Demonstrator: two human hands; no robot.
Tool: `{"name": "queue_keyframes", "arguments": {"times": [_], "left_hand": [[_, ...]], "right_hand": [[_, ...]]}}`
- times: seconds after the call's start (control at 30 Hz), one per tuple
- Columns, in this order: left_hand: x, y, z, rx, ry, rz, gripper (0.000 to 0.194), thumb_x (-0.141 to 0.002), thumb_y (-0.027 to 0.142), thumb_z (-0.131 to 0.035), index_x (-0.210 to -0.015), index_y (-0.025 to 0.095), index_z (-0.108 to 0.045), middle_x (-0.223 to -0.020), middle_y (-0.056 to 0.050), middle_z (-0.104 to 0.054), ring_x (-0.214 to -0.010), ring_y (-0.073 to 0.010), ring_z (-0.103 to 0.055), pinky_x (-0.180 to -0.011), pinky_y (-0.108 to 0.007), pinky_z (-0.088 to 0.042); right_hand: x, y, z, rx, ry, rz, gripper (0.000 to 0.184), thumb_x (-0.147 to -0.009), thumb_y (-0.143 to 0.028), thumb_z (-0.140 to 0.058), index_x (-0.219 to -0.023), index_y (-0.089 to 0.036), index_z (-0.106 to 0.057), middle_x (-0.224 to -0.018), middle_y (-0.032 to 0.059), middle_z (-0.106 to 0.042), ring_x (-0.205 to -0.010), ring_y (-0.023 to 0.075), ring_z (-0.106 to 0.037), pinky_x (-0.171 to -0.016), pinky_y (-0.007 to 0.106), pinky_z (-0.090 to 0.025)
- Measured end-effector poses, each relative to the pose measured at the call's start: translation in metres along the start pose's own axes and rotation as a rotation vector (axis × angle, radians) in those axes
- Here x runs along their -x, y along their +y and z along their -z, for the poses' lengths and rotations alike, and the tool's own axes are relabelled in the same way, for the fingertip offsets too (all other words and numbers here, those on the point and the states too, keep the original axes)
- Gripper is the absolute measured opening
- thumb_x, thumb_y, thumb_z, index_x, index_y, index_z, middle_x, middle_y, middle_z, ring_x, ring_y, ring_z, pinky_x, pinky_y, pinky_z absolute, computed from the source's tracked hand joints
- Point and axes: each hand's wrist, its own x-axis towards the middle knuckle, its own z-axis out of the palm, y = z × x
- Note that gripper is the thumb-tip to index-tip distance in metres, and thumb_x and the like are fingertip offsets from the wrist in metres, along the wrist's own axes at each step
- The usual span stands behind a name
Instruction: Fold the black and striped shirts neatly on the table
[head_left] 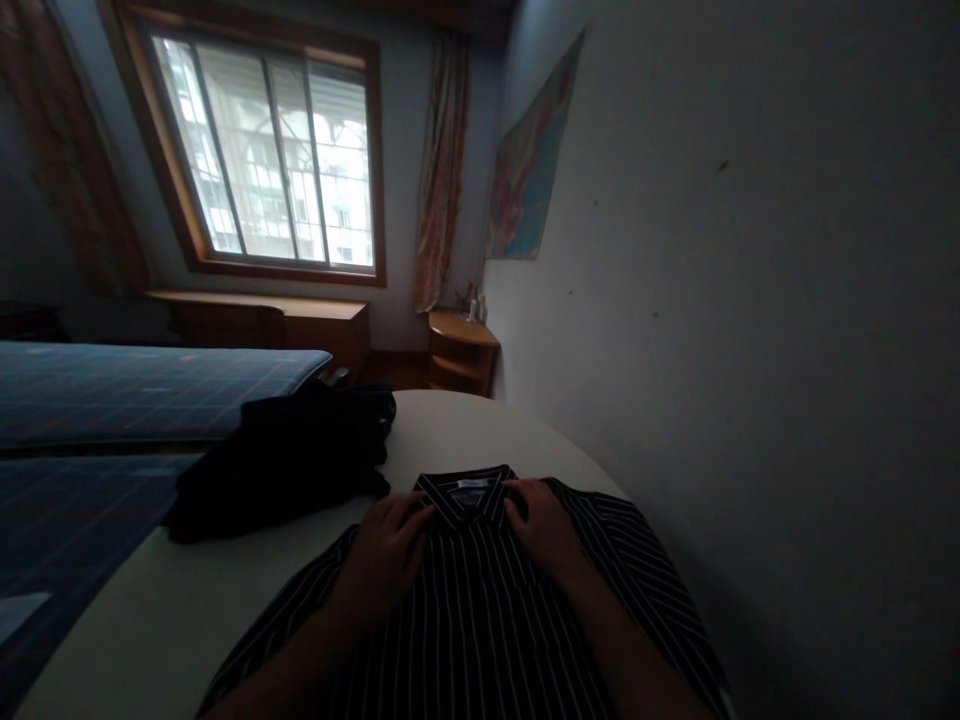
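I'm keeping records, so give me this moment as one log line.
left hand: at collar; right hand: at collar; striped shirt: laid on table; dark clothing: on table

One view from a person's head, facing forward and down — the pale table [480, 430] near, low in frame; the window [277, 165] farther off, upper left.

Shirt collar label [472, 484], wall map [534, 165], nothing legible
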Motion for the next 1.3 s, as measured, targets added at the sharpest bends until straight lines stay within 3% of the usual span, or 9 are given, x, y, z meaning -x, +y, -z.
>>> {"name": "queue_keyframes", "arguments": {"times": [0.1, 0.2, 0.27, 0.37, 0.5, 0.67, 0.8, 1.03, 1.3], "left_hand": [[-0.001, 0.006, 0.006, -0.011, -0.133, -0.026, 0.037, -0.094, 0.018, -0.050, -0.130, 0.022, -0.058, -0.127, -0.007, -0.065, -0.116, -0.0252, -0.058, -0.105, -0.050, -0.042], [-0.002, 0.011, 0.010, -0.012, -0.243, 0.039, 0.037, -0.095, 0.022, -0.052, -0.132, 0.022, -0.056, -0.128, -0.007, -0.065, -0.117, -0.0257, -0.058, -0.103, -0.048, -0.043], [-0.004, 0.014, 0.013, -0.024, -0.282, 0.105, 0.030, -0.097, 0.025, -0.049, -0.125, 0.022, -0.061, -0.123, -0.007, -0.067, -0.112, -0.0251, -0.061, -0.099, -0.045, -0.046], [-0.007, 0.013, 0.016, -0.064, -0.265, 0.210, 0.028, -0.100, 0.026, -0.044, -0.118, 0.021, -0.064, -0.122, -0.008, -0.067, -0.107, -0.0234, -0.064, -0.095, -0.041, -0.049], [-0.008, 0.008, 0.015, -0.117, -0.221, 0.317, 0.029, -0.099, 0.026, -0.046, -0.121, 0.020, -0.064, -0.138, -0.012, -0.057, -0.119, -0.0266, -0.059, -0.097, -0.042, -0.049], [-0.006, 0.004, 0.012, -0.135, -0.280, 0.213, 0.030, -0.098, 0.024, -0.048, -0.121, 0.024, -0.067, -0.130, -0.008, -0.065, -0.116, -0.0270, -0.060, -0.100, -0.045, -0.047], [-0.004, 0.000, 0.006, -0.162, -0.289, 0.127, 0.033, -0.096, 0.018, -0.046, -0.121, 0.023, -0.068, -0.127, -0.007, -0.066, -0.111, -0.0276, -0.061, -0.095, -0.046, -0.050], [0.000, -0.010, -0.010, -0.152, -0.090, 0.062, 0.046, -0.093, 0.016, -0.043, -0.138, 0.015, -0.053, -0.140, -0.012, -0.056, -0.125, -0.0269, -0.054, -0.106, -0.046, -0.044], [-0.004, 0.004, 0.011, -0.182, -0.228, 0.272, 0.039, -0.096, 0.030, -0.047, -0.130, 0.018, -0.059, -0.138, -0.013, -0.058, -0.124, -0.0293, -0.054, -0.104, -0.047, -0.042]], "right_hand": [[0.004, -0.003, -0.005, 0.115, -0.093, -0.013, 0.036, -0.093, -0.030, -0.051, -0.125, -0.019, -0.063, -0.127, 0.0104, -0.064, -0.121, 0.0248, -0.054, -0.108, 0.040, -0.036], [0.006, -0.005, -0.007, 0.216, -0.109, -0.023, 0.033, -0.094, -0.033, -0.051, -0.120, -0.021, -0.066, -0.129, 0.0096, -0.063, -0.129, 0.0272, -0.049, -0.114, 0.045, -0.027], [0.006, -0.006, -0.007, 0.241, -0.111, -0.031, 0.030, -0.094, -0.035, -0.052, -0.116, -0.022, -0.067, -0.129, 0.0091, -0.063, -0.128, 0.0268, -0.049, -0.113, 0.044, -0.027], [0.005, -0.007, -0.006, 0.279, -0.089, -0.094, 0.035, -0.094, -0.039, -0.052, -0.122, -0.021, -0.063, -0.133, 0.0105, -0.059, -0.123, 0.0266, -0.052, -0.105, 0.041, -0.036], [0.005, -0.007, -0.003, 0.357, -0.044, -0.193, 0.040, -0.098, -0.043, -0.047, -0.129, -0.022, -0.060, -0.131, 0.0118, -0.061, -0.117, 0.0271, -0.056, -0.094, 0.040, -0.041], [0.004, -0.010, 0.004, 0.433, -0.050, -0.145, 0.029, -0.097, -0.033, -0.049, -0.116, -0.024, -0.069, -0.116, 0.0096, -0.066, -0.106, 0.0248, -0.060, -0.089, 0.039, -0.039], [0.004, -0.014, 0.004, 0.452, -0.093, -0.073, 0.028, -0.098, -0.029, -0.046, -0.111, -0.025, -0.071, -0.112, 0.0085, -0.069, -0.107, 0.0248, -0.059, -0.094, 0.042, -0.036], [0.006, -0.016, -0.007, 0.386, -0.160, -0.040, 0.044, -0.103, -0.039, -0.033, -0.134, -0.022, -0.058, -0.139, 0.0095, -0.059, -0.130, 0.0262, -0.048, -0.115, 0.051, -0.016], [0.000, -0.002, -0.014, 0.257, -0.268, -0.204, 0.058, -0.100, -0.050, -0.033, -0.148, -0.020, -0.043, -0.157, 0.0065, -0.036, -0.147, 0.0274, -0.025, -0.119, 0.053, -0.013]]}}
